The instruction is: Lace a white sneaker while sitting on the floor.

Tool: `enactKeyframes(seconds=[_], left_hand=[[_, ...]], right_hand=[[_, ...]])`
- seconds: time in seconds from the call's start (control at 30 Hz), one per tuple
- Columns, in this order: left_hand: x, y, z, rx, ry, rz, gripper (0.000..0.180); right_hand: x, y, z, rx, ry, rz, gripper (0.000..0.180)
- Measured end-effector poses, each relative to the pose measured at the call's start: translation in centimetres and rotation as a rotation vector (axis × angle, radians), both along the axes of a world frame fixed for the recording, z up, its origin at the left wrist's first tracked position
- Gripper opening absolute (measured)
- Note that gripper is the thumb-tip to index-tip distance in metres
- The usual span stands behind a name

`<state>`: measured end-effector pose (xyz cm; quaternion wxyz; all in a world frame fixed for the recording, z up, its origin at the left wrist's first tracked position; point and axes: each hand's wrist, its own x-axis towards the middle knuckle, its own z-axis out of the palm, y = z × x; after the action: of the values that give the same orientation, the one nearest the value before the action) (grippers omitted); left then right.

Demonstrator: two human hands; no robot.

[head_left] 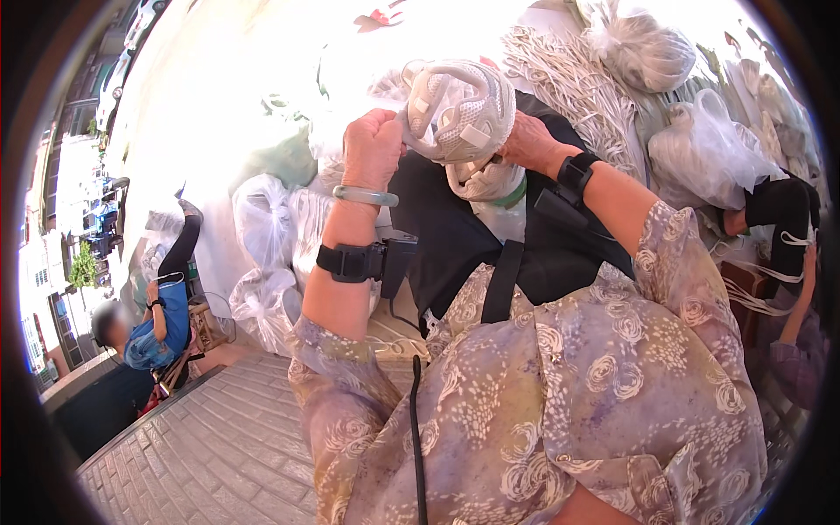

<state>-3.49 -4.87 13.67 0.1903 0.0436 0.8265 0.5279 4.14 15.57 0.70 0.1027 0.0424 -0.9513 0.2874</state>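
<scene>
A white mesh shoe upper with pale beige patches is raised above my lap. My left hand is closed in a fist at its left edge, and what lies inside the fist is mostly hidden. On the other side my right hand grips the upper's lower right edge, its fingertips tucked out of sight. Just below hangs or lies another whitish shoe piece with a green strip under it; whether the two are joined I cannot tell. Black cloth covers my lap.
A heap of white laces or cords lies ahead to the right. Clear plastic bags stand at right, more bags at left. One co-worker sits at far left, another at far right. Grey paving is lower left.
</scene>
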Motion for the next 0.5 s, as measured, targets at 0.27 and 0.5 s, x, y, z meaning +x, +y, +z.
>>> enactKeyframes(seconds=[0.27,0.5], left_hand=[[2.0,-1.6,-2.0,-0.032,-0.076,-0.030,0.025],[3.6,-2.3,-3.1,-0.021,0.027,-0.064,0.026]], right_hand=[[1.6,3.1,-2.7,0.069,0.143,0.361,0.025],[4.4,3.4,-1.8,-0.297,-0.208,0.111,0.035]])
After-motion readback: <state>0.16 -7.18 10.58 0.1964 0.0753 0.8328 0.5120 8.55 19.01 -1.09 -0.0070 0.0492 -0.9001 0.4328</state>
